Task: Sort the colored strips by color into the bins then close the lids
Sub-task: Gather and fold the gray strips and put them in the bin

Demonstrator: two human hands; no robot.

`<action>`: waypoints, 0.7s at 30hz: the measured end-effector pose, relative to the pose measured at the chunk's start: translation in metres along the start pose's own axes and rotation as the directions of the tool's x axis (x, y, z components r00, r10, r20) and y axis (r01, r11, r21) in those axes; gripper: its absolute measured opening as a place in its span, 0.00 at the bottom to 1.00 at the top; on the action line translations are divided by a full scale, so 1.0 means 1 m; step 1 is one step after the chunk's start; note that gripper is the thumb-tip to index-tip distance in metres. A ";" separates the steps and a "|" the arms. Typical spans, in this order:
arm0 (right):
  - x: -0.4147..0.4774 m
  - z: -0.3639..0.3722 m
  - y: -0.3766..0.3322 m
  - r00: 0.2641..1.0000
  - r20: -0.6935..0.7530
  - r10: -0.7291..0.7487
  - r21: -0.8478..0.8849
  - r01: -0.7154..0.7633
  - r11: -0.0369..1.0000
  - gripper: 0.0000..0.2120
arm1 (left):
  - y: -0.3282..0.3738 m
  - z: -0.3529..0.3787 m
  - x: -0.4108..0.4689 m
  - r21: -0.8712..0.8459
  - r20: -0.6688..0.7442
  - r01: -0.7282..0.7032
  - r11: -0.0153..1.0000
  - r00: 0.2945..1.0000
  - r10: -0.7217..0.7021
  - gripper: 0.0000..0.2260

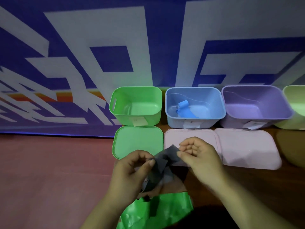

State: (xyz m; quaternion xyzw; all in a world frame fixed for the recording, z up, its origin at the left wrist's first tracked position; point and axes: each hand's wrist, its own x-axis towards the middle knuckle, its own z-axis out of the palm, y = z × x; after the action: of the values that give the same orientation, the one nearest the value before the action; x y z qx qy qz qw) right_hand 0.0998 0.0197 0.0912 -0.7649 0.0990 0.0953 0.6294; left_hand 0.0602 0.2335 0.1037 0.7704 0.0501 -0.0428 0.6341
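Observation:
A dark grey strip (162, 164) hangs crumpled between both hands above the table. My left hand (132, 172) pinches its left part between thumb and fingers. My right hand (198, 154) pinches its upper right corner. Under my wrists lies a pile of green strips (170, 207). Three open bins stand in a row behind: a green bin (155, 113), a blue bin (171, 118) with blue strips (184, 109) inside, and a purple bin (231, 119). In front of them lie a green lid (138, 139) and two pale pink lids (175, 138) (247, 146).
A pale green bin (295, 109) shows partly at the right edge. A blue and white patterned banner (82, 63) rises behind the bins. The brown table (280, 182) runs along the right; a reddish surface (49, 171) lies to the left.

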 end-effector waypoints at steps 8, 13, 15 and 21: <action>-0.041 -0.048 -0.064 0.991 0.072 -0.113 0.155 0.101 0.983 0.12 | 0.063 0.032 -0.025 0.028 0.066 -0.174 0.984 0.983 0.172 0.02; -0.066 -0.083 -0.082 0.984 0.075 -0.161 0.159 0.147 0.976 0.11 | 0.089 0.065 -0.037 0.080 0.081 -0.305 0.949 0.951 0.299 0.06; -0.074 -0.099 -0.083 0.986 0.063 -0.154 0.185 0.140 0.973 0.10 | 0.094 0.081 -0.042 0.066 0.072 -0.311 0.948 0.949 0.306 0.06; -0.096 -0.151 -0.077 0.992 0.108 -0.059 0.312 0.022 0.950 0.10 | 0.108 0.139 -0.054 0.044 0.006 -0.296 0.954 0.955 0.296 0.09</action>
State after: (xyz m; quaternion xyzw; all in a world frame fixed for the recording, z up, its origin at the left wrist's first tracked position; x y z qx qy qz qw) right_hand 0.0315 -0.1107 0.2179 -0.6515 0.0603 0.1100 0.7482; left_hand 0.0210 0.0750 0.1891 0.7832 -0.0666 0.0517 0.6160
